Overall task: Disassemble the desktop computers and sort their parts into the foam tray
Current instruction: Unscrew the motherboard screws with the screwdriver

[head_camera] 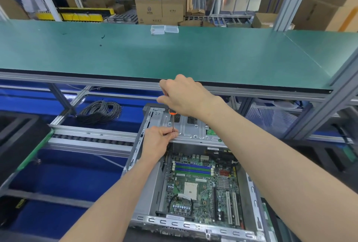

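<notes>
**Two hands on a screwdriver over the open computer**

The right hand (184,96) is curled round the top of a screwdriver (173,120), its grip clenched on the handle. Only a bit of orange handle shows under the fist. The thin metal shaft goes straight down from there. The left hand (157,141) pinches the low end of the shaft between its fingertips, right at the edge of a silver metal plate (189,129). The tip itself is hidden behind the fingers.

That plate is the drive cage part of the desktop computer case (135,164), which lies open on its side just below the hands. Inside it sits the green motherboard (201,187), flat on the bottom. It has blue and green memory slots near the top, a white square socket in the middle and two long white slots to the right.

To the left of the case is a roller rail (91,139), and past that a coil of black cable (100,111) lies on a blue surface. A dark foam tray (19,135) sits at the far left edge. Above it all runs a long green counter (174,53) with two small clear plastic boxes (164,29) at its far side. Cardboard boxes (160,11) are stacked behind the counter.
</notes>
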Available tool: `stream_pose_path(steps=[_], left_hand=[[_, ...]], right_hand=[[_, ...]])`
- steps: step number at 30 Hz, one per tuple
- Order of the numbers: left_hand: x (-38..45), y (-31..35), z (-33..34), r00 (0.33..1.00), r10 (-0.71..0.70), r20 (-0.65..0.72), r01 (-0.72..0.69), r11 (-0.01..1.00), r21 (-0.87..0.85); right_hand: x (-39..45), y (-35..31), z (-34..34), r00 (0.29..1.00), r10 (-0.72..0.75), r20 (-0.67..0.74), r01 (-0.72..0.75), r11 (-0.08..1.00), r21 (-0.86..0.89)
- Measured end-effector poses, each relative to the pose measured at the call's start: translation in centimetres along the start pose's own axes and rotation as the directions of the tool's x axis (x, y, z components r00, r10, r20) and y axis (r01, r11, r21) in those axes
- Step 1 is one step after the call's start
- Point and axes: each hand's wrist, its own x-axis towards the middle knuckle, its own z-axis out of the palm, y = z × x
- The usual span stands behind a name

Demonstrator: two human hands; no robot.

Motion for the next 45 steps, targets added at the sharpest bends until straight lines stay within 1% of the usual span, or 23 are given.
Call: stream_pose_path(steps=[4, 7, 8, 10, 12, 13, 14, 15, 16, 17, 18, 20, 21, 23, 26, 29, 31, 34, 39, 42, 45], left_hand=[[-0.1, -0.2, 0.0, 1.0, 0.003, -0.005, -0.003, 0.999, 0.051], [-0.4, 0.1, -0.1, 0.999, 0.043, -0.025, -0.039, 0.993, 0.114], [-0.6, 0.3, -0.3, 0.996, 0.077, -0.049, -0.068, 0.984, 0.166], [-1.4, 0.7, -0.7, 0.973, 0.198, -0.121, -0.149, 0.933, 0.329], [-3.2, 1.3, -0.8, 0.922, 0.355, -0.154, -0.254, 0.856, 0.451], [-4.4, 1.4, -0.4, 0.9, 0.416, -0.133, -0.306, 0.818, 0.487], [-5.6, 1.6, 0.4, 0.905, 0.419, -0.073, -0.327, 0.796, 0.51], [-6.9, 1.8, 1.4, 0.941, 0.338, 0.013, -0.295, 0.803, 0.518], [-7.8, 1.8, 2.5, 0.976, 0.197, 0.092, -0.216, 0.826, 0.521], [-8.3, 1.7, 3.5, 0.989, 0.048, 0.138, -0.113, 0.847, 0.52], [-8.4, 1.4, 4.4, 0.984, -0.089, 0.152, -0.001, 0.86, 0.51], [-7.6, 1.1, 5.4, 0.948, -0.296, 0.119, 0.215, 0.869, 0.446], [-6.9, 1.0, 5.7, 0.929, -0.36, 0.086, 0.295, 0.86, 0.416], [-5.5, 0.4, 6.2, 0.901, -0.433, -0.001, 0.398, 0.827, 0.398], [-3.6, -0.7, 7.1, 0.863, -0.485, -0.142, 0.499, 0.774, 0.39], [-2.6, -1.9, 7.7, 0.825, -0.524, -0.212, 0.564, 0.739, 0.368], [-2.2, -2.7, 7.9, 0.813, -0.531, -0.24, 0.582, 0.723, 0.373], [-1.8, -3.4, 7.9, 0.823, -0.503, -0.264, 0.568, 0.735, 0.369], [-1.7, -4.1, 8.1, 0.852, -0.471, -0.227, 0.522, 0.732, 0.439], [-1.4, -4.6, 8.4, 0.861, -0.444, -0.247, 0.506, 0.715, 0.481], [-1.1, -5.1, 8.5, 0.873, -0.411, -0.261, 0.486, 0.7, 0.524]], right_hand=[[-0.1, -0.1, -0.2, 0.994, -0.087, 0.072, 0.078, 0.99, 0.115], [-0.5, 0.2, -0.2, 0.994, -0.108, 0.034, 0.102, 0.983, 0.151], [-0.5, 0.3, -0.1, 0.996, -0.094, 0.009, 0.092, 0.987, 0.129], [-0.4, 0.4, 0.2, 0.997, -0.074, -0.018, 0.075, 0.994, 0.076], [-0.2, 0.4, 0.5, 0.996, -0.09, -0.017, 0.091, 0.992, 0.084], [-0.2, 0.4, 0.6, 0.995, -0.101, -0.009, 0.101, 0.991, 0.087], [-0.2, 0.3, 0.6, 0.995, -0.099, 0.002, 0.098, 0.991, 0.089], [-0.2, 0.2, 0.6, 0.996, -0.094, 0.009, 0.092, 0.991, 0.101], [-0.2, 0.2, 0.6, 0.996, -0.086, 0.015, 0.084, 0.99, 0.114], [-0.2, 0.2, 0.6, 0.996, -0.084, 0.016, 0.081, 0.989, 0.122], [-0.2, 0.1, 0.5, 0.996, -0.083, 0.018, 0.08, 0.989, 0.124], [-0.3, 0.1, 0.5, 0.997, -0.08, 0.021, 0.077, 0.989, 0.125], [-0.3, 0.2, 0.5, 0.997, -0.075, 0.022, 0.072, 0.99, 0.125], [-0.3, 0.3, 0.6, 0.998, -0.064, 0.024, 0.06, 0.991, 0.122], [-0.4, 0.6, 0.6, 0.999, -0.05, 0.018, 0.047, 0.992, 0.12], [-0.4, 0.6, 0.7, 0.999, -0.047, -0.007, 0.047, 0.99, 0.135], [-0.4, 0.8, 1.0, 0.999, -0.039, -0.023, 0.042, 0.985, 0.167], [-0.3, 1.2, 1.6, 0.997, 0.003, -0.073, 0.015, 0.968, 0.252], [-1.0, 1.8, 4.7, 0.967, 0.188, -0.172, -0.102, 0.904, 0.415], [-2.2, 1.9, 8.2, 0.964, 0.231, -0.135, -0.136, 0.858, 0.496], [-3.3, 2.1, 11.7, 0.956, 0.269, -0.118, -0.168, 0.83, 0.532]])
